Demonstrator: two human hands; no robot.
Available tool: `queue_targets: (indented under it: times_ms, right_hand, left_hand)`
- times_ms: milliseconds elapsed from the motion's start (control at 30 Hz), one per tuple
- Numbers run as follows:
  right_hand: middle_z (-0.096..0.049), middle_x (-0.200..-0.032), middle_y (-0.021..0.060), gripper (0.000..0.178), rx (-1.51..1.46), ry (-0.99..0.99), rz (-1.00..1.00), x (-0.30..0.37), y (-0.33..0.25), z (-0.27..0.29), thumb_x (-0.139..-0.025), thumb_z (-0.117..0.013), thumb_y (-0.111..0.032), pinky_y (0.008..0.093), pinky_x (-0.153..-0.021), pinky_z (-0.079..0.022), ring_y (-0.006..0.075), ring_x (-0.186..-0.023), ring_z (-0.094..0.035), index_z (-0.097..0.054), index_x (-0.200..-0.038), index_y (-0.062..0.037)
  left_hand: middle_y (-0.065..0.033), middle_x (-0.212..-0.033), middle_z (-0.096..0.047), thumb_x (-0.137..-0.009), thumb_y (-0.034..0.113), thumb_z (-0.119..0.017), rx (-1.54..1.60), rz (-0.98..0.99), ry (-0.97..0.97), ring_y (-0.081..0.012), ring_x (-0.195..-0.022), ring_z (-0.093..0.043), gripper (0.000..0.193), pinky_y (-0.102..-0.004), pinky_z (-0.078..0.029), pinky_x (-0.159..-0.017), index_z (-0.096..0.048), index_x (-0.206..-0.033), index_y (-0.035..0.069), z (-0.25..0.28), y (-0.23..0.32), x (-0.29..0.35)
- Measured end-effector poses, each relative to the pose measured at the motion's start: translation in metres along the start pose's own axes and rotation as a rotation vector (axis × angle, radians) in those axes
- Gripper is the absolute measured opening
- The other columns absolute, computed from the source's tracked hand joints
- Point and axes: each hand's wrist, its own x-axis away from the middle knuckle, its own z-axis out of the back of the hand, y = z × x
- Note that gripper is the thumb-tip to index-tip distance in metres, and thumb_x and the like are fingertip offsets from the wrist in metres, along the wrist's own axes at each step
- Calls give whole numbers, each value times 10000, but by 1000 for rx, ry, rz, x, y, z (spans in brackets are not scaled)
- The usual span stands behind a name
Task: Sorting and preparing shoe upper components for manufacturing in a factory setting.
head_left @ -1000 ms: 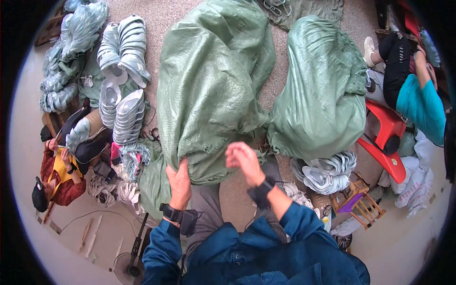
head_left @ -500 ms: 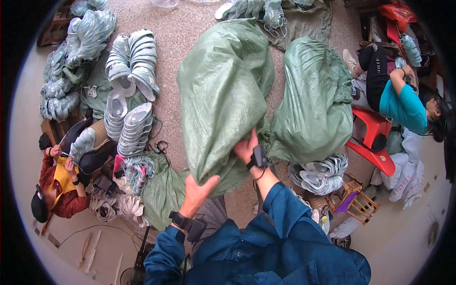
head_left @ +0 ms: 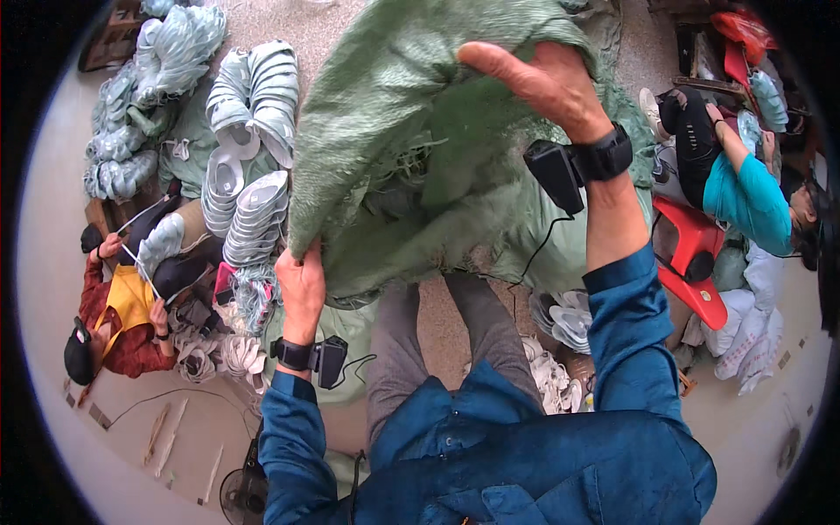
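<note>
A large green woven sack (head_left: 372, 105) hangs in front of me with its mouth spread wide toward me and its frayed inner side showing. My left hand (head_left: 300, 284) pinches the left lower part of its rim. High on the right side, my right hand (head_left: 560, 87) grips the rim. The right thumb points left across the cloth, while most of the other fingers are hidden by the fabric. Black straps with small dark devices sit on both my wrists. What lies deep inside the sack cannot be made out.
Stacked grey-blue shoe uppers (head_left: 254, 210) stand at the left beside a seated person (head_left: 127, 319) handling one. At the right sits another person (head_left: 744, 192) in teal near a red plastic stool (head_left: 687, 254). More shoe parts (head_left: 564, 319) lie by my legs, and a fan (head_left: 243, 494) stands lower left.
The sack's mouth has been raised and opened toward me. My right hand has moved up and right along the rim; my left hand has moved left and up.
</note>
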Motion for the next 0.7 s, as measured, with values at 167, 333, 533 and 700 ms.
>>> queue_targets:
  times_ms: [167, 333, 533, 700]
  right_hand:
    - [-684, -1072, 175, 778, -50, -156, -95, 8, 45, -11, -728, -776, -602, 370, -881, -490, 253, -969, -643, -634, -1117, 56]
    - [-650, -886, 299, 447, -29, 132, -158, 68, 150, -87, -831, -676, -339, 453, -805, -502, 424, -884, -650, -643, -944, 92]
    - [-657, -930, 251, 243, -66, -346, -371, 81, 194, -192, -875, -533, -194, 492, -776, -498, 453, -864, -621, -666, -943, -2]
    - [-622, -1131, 301, 388, -238, -167, -642, 109, 217, -312, -884, -526, -242, 492, -881, -482, 468, -1032, -593, -592, -1122, 58]
  left_hand:
    - [-136, -882, -679, -999, 277, -505, 19, 112, 30, -178, -806, -562, 406, -351, -452, -749, -608, -1074, -108, -12, -8, -15]
    - [-188, -1094, -630, -994, 228, -424, 227, 180, 144, -249, -978, -540, 405, -379, -416, -888, -565, -1176, -105, -43, -3, -46]
    - [-242, -1352, -489, -1047, 311, -373, -514, 14, -142, -374, -1251, -446, 506, -400, -346, -1047, -411, -1395, -53, 0, -42, -76]
    - [-231, -1327, -507, -1017, 209, -416, -746, -523, -186, -402, -1187, -518, 429, -461, -408, -1012, -429, -1381, -18, 28, -67, -71]
